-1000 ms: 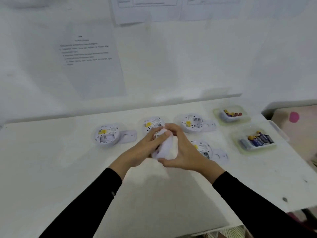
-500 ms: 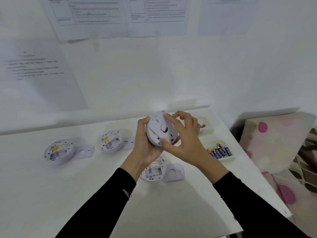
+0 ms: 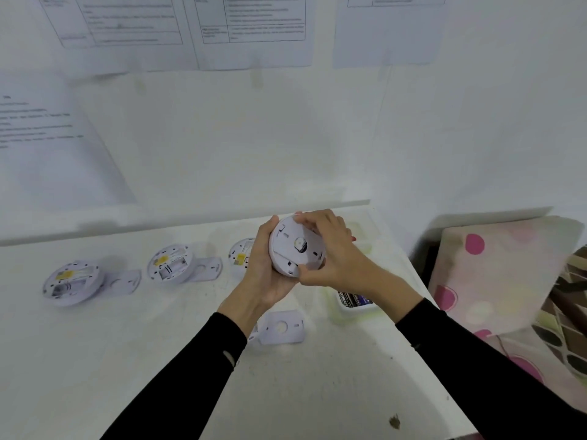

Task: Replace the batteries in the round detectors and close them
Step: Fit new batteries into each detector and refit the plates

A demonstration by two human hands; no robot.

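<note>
Head view: detectors (image 3: 170, 263) on white table (image 3: 95, 360), papered wall (image 3: 317, 138), spotted cushion (image 3: 495, 268).

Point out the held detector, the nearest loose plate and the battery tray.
held detector (image 3: 297, 246), head view, round face.
loose plate (image 3: 293, 333), head view, flat right of hole.
battery tray (image 3: 355, 309), head view, near rim.

Camera: one wide-angle view, worn on your head.
Facing: forward and down across the table (image 3: 158, 360) toward the far wall (image 3: 254, 147).
Nearness: close; your left hand (image 3: 263, 271) and right hand (image 3: 340, 262), holding the detector (image 3: 290, 249), sit mid-frame.
Right: a dotted cushion (image 3: 508, 274) beside the table.
</note>
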